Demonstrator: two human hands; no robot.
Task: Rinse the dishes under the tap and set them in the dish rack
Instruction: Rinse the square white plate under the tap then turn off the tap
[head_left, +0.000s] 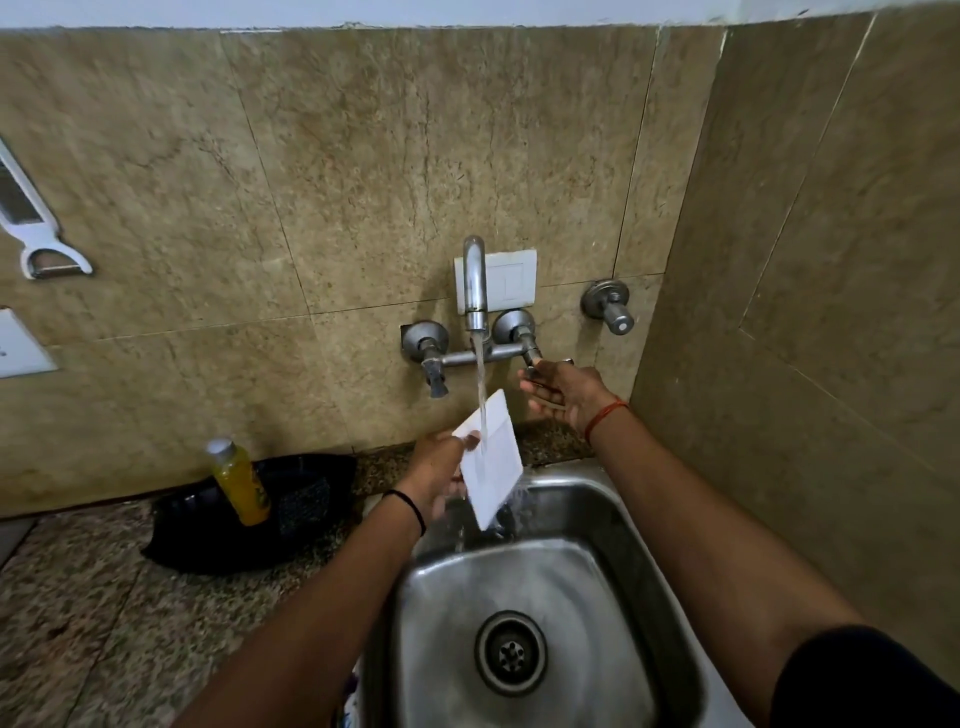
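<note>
Water runs from the steel tap (474, 283) onto a flat white square dish (491, 460), which my left hand (436, 473) grips by its left edge and tilts over the back of the steel sink (571, 499). My right hand (563, 392) is up at the right tap handle (531, 354), fingers curled on it. The sink basin holds only the drain (511, 652) and running water. No dish rack is in view.
A black tray (301, 506) with a scrubber and a yellow bottle (241, 480) sits on the granite counter left of the sink. A second valve (608, 306) juts from the wall at right. A white peeler (31, 218) hangs at far left. A tiled side wall stands close on the right.
</note>
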